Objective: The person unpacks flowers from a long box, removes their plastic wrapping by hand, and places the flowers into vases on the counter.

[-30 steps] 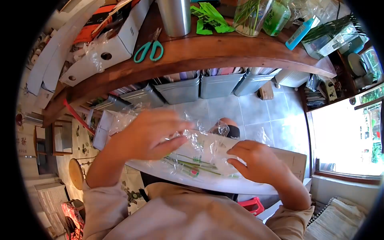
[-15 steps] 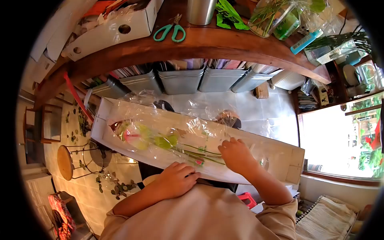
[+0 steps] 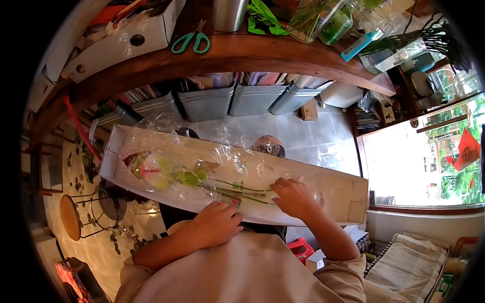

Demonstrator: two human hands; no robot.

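Observation:
A long white cardboard box (image 3: 333, 202) lies slantwise in front of my body. Inside it, cut flowers with pale green and pink heads (image 3: 153, 173) lie to the left, wrapped in clear crinkled plastic (image 3: 227, 151). Their green stems (image 3: 237, 192) run right, to the fingers of my right hand (image 3: 294, 200). That hand is curled down at the stem ends; its fingertips are partly hidden. My left hand (image 3: 217, 223) rests at the near rim of the box, fingers loosely bent and holding nothing visible.
Teal-handled scissors (image 3: 191, 42), a metal cup (image 3: 229, 15) and a white carton (image 3: 121, 48) stand on the curved wooden counter (image 3: 227, 56) beyond. Grey bins (image 3: 206, 104) stand below. A round stool (image 3: 70, 217) is at left, a glass door (image 3: 404, 166) at right.
The view has turned, so everything sits further left. My right hand has stayed at the stem ends, its fingers slightly more spread. The left hand keeps its place by the rim.

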